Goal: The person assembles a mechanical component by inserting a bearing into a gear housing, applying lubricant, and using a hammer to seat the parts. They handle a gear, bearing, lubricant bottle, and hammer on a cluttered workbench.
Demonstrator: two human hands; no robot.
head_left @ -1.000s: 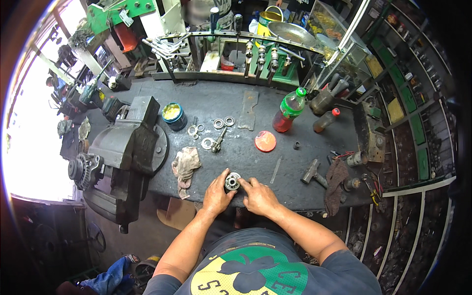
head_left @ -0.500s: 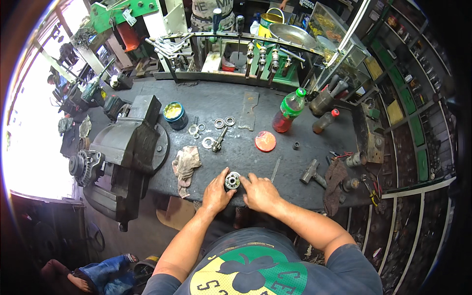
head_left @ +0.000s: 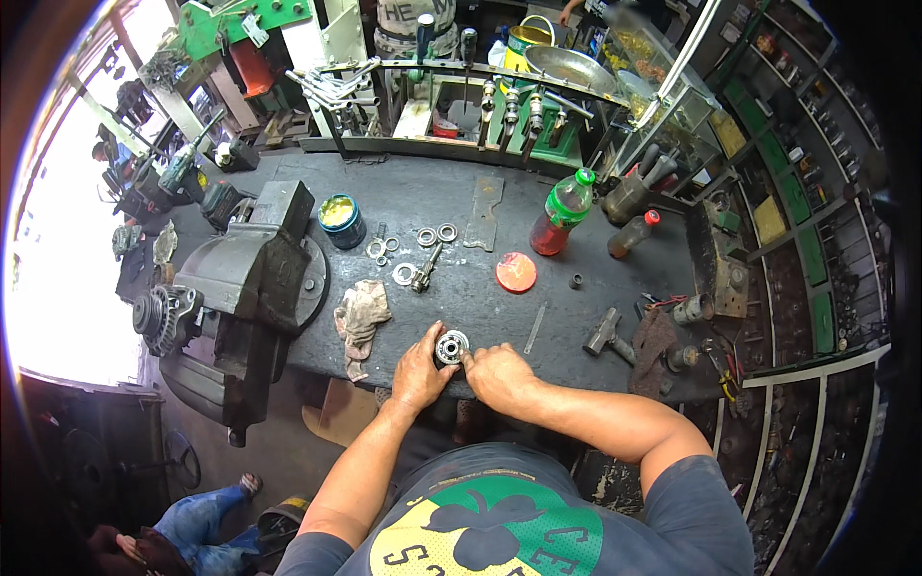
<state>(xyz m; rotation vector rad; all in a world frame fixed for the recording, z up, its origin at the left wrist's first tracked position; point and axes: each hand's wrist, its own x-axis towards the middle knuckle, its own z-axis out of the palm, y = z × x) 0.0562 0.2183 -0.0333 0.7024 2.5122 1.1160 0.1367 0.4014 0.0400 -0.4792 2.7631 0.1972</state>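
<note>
A round metal ball bearing [head_left: 451, 348] faces up at the front edge of the workbench, its balls showing round a central hole. My left hand [head_left: 420, 372] grips it from the left, thumb and fingers around its rim. Curled in from the right, my right hand [head_left: 501, 377] has its fingertips against the bearing's lower right edge; the undersides of the fingers are hidden. Beyond lie a small geared shaft [head_left: 424, 273], a metal ring [head_left: 404, 275] and two more bearings [head_left: 437, 235]. A crumpled rag [head_left: 360, 322] is left of my left hand.
A large bench vise [head_left: 240, 278] stands at left. Grease fills an open blue tub [head_left: 343, 230]; a red lid [head_left: 516, 273] lies near a green-and-red bottle [head_left: 564, 213]. At right are a hammer [head_left: 605, 333], a dark cloth [head_left: 656, 348] and pliers [head_left: 722, 370]. Another person sits lower left.
My right hand's fingers have curled in, and its fingertips have moved to the bearing's lower right edge. My right elbow has swung outward. The left hand keeps its grip.
</note>
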